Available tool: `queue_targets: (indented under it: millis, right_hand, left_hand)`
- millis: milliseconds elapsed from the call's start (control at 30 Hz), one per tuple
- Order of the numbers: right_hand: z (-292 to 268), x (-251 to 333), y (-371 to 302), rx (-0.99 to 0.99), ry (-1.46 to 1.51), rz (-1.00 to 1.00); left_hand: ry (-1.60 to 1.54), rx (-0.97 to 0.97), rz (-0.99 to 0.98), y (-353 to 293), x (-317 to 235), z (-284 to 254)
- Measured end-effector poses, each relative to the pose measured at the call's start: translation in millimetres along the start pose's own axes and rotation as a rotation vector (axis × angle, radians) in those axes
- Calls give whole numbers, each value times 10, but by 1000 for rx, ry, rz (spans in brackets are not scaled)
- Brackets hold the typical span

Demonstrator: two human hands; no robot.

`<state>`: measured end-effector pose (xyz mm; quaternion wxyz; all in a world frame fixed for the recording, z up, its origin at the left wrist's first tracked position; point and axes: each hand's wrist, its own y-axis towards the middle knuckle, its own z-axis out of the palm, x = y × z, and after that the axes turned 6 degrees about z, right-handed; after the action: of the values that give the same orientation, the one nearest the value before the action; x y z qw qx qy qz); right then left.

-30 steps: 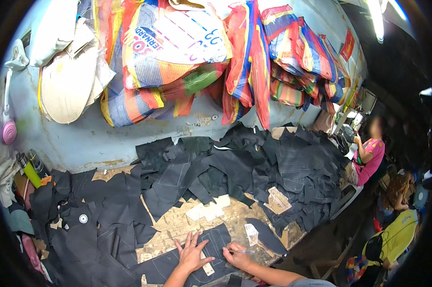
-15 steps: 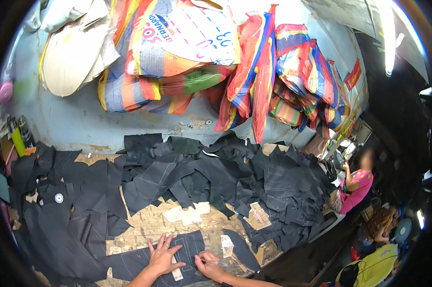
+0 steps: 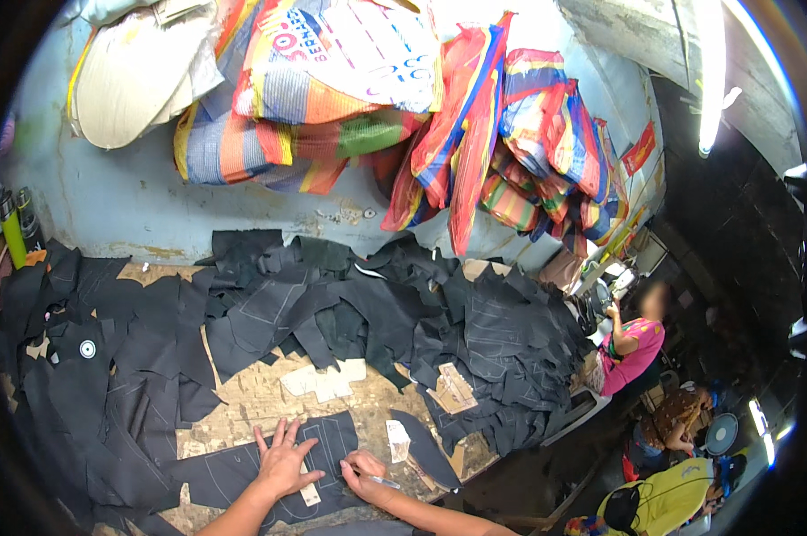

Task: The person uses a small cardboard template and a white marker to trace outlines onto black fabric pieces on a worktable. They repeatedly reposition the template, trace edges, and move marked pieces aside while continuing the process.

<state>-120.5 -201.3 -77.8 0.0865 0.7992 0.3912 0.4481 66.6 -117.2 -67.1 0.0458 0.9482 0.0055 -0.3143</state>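
Observation:
A flat black sheet, leather-like and marked with pale outlines, lies on the worktable near me. My left hand rests on it with fingers spread. A narrow beige card template shows beneath that hand, partly covered by it. Just to the right, my right hand grips a slim pen with a pale, see-through barrel. Its tip end is down by the sheet, beside the drawn outlines; whether it touches is too small to tell. A curved black piece with a white-and-brown card lies right of my right hand.
Heaped black pieces cover the table's far and right side, more the left. Card templates lie on the bare wood. Colourful striped bags hang on the wall. At right sit a person in pink and others.
The whole scene has shifted left and slightly up in the view. Both hands keep about the same places on the black sheet, the pen still in my right hand.

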Motion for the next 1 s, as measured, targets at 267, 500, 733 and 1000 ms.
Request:
queue_targets:
  millis: [267,500,733,1000]
  right_hand:
    - [15,-18,-39,3,-61,93]
    - [10,-44,-31,34,-127,72]
    - [15,-39,-43,43,-135,108]
    - [-4,6,-15,29,-133,92]
  left_hand:
    - [38,17,-7,4,38,48]
    - [35,-1,2,15,40,63]
    - [40,-45,21,6,69,116]
    - [57,-20,24,5,36,45]
